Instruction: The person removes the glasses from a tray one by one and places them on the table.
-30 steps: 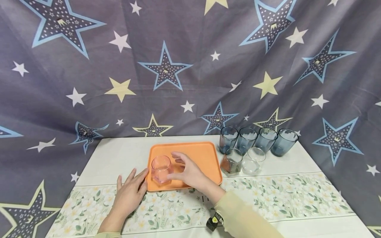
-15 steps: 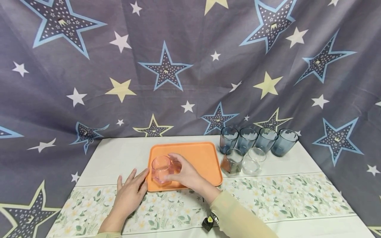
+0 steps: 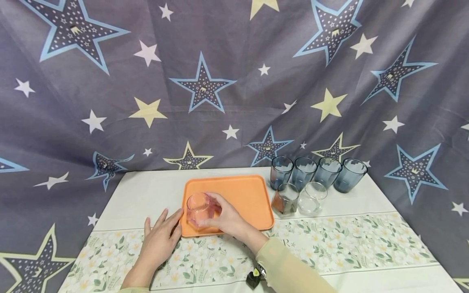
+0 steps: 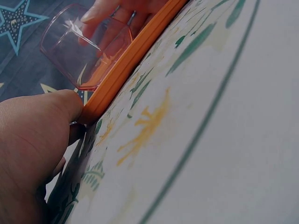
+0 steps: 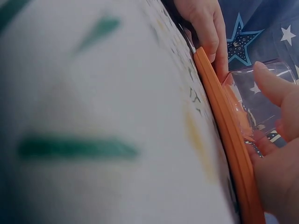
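Observation:
A pink see-through glass (image 3: 197, 209) stands upright on the left part of an orange tray (image 3: 244, 197). My right hand (image 3: 231, 219) holds it from the right side, thumb along the front and fingers round the back. In the right wrist view the thumb lies across the pink glass (image 5: 259, 100), close above the tray rim (image 5: 229, 140). At the tray's left edge rests my left hand (image 3: 161, 240), fingers extended and tips at the rim. From the left wrist, its thumb side shows against the orange rim (image 4: 110, 88).
Right of the tray stand a brownish glass (image 3: 285, 199) and a clear glass (image 3: 311, 201). Behind them is a row of several blue glasses (image 3: 305, 173). A floral cloth (image 3: 348, 244) covers the table, and a star-patterned curtain (image 3: 234, 81) hangs at the back.
My right hand has moved left, and its thumb and fingers have closed round the pink glass. The left hand and tray have stayed in place.

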